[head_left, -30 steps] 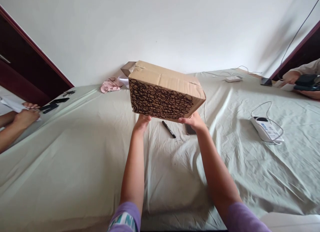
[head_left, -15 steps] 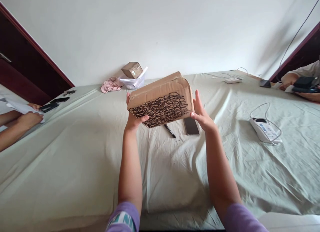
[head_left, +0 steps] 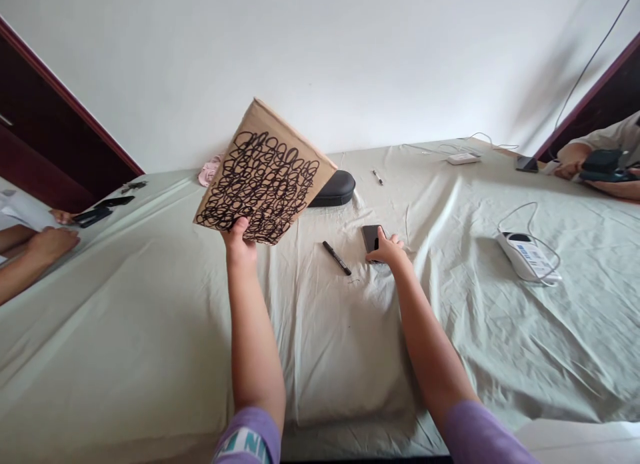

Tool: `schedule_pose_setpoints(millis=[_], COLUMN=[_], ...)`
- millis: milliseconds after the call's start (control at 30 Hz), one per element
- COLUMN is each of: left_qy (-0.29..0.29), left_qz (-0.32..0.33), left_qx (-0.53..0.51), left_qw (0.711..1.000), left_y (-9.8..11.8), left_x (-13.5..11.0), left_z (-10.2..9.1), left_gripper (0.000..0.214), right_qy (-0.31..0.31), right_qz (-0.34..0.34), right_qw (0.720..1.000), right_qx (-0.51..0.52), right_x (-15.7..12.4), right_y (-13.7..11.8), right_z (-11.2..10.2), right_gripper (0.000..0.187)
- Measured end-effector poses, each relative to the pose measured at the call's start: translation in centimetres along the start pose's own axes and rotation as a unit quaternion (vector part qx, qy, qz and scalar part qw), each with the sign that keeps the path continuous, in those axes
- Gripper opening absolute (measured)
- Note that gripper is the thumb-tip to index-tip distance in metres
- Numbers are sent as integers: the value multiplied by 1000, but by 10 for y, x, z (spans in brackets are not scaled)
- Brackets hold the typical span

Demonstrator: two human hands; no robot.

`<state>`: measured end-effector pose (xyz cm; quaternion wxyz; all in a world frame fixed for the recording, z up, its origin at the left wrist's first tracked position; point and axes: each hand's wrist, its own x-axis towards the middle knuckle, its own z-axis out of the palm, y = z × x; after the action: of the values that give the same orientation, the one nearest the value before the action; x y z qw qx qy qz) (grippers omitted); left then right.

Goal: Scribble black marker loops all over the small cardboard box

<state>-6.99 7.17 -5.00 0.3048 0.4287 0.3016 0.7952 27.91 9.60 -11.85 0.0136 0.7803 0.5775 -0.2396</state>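
Observation:
My left hand [head_left: 239,241] grips the lower edge of a cardboard box [head_left: 263,174] whose facing side is covered in black scribbles. The box is lifted above the table and tilted, off to the left of centre. My right hand [head_left: 387,249] rests on a dark phone [head_left: 371,236] lying flat on the pale green cloth [head_left: 340,331], fingers laid over its near end. A black marker pen [head_left: 337,258] lies on the cloth between my two hands.
A black pouch [head_left: 333,188] sits behind the box, a pink cloth [head_left: 207,172] beyond it. A white device with a cable [head_left: 527,256] lies at right. Other people's hands show at the left edge [head_left: 47,241] and at the right edge [head_left: 595,171].
My right hand let go of the box and dropped onto the phone. The left hand alone swung the box up and to the left, uncovering the black pouch.

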Motion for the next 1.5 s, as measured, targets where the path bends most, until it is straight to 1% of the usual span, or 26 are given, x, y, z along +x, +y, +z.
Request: schedule_pose_setpoints(millis=[33, 100, 167, 200, 233, 300, 400, 500, 567, 667, 767, 833, 900, 1067, 1200, 1267, 1333, 1500], left_qy=[8, 22, 23, 22, 21, 18, 5, -3, -2, 9, 30, 37, 34, 28, 31, 34, 36, 27], left_qz=[3, 6, 8, 9, 10, 9, 6, 1, -4, -12, -16, -16, -15, -19, -25, -27, -28, -27], left_qx=[-3, -3, 3, 6, 8, 10, 16, 15, 6, -12, -34, -45, -50, -58, -58, -56, -51, -37], left_qw=[1000, 1000, 1000, 1000, 1000, 1000, 1000, 1000, 1000, 1000, 999, 998, 998, 998, 998, 998, 998, 999], left_y=[-1, -4, -6, -6, -7, -7, -5, -2, 1, 5, 9, 11, 13, 17, 17, 17, 17, 14], left_x=[1, 2, 4, 4, 5, 5, 6, 7, 7, 7, 4, 3, 2, 1, 1, 1, 2, 3], left_z=[-3, -9, -12, -13, -14, -15, -18, -21, -22, -22, -19, -16, -13, -7, -4, -4, -4, -12], left_gripper=[114, 108, 107, 107, 107, 108, 109, 113, 115, 109, 102, 102, 106, 112, 115, 115, 113, 108], right_qy=[24, 96, 180, 213, 236, 256, 268, 277, 270, 243, 222, 210, 208, 218, 230, 231, 228, 230], right_qz=[-4, -10, -11, -12, -12, -2, 22, 42, 45, 39, 39, 32, 22, 32, 71, 87, 95, 96], right_qw=[1000, 995, 983, 976, 971, 965, 961, 958, 960, 969, 974, 977, 978, 973, 967, 965, 966, 968], right_qx=[12, 32, 38, 40, 42, 52, 68, 66, 52, 32, 15, 0, -18, -63, -88, -87, -76, -30], right_x=[2, 6, 10, 12, 15, 20, 26, 30, 32, 34, 32, 28, 19, -16, -40, -44, -41, -16], right_y=[0, -1, -2, -2, -1, -1, 0, 1, 4, 17, 45, 68, 94, 150, 178, 185, 188, 180], right_z=[4, 15, 27, 33, 38, 44, 47, 44, 38, 24, 8, 1, -1, 11, 21, 21, 17, 1], right_gripper=[128, 112, 92, 86, 82, 78, 76, 76, 78, 85, 89, 89, 88, 89, 93, 94, 93, 100])
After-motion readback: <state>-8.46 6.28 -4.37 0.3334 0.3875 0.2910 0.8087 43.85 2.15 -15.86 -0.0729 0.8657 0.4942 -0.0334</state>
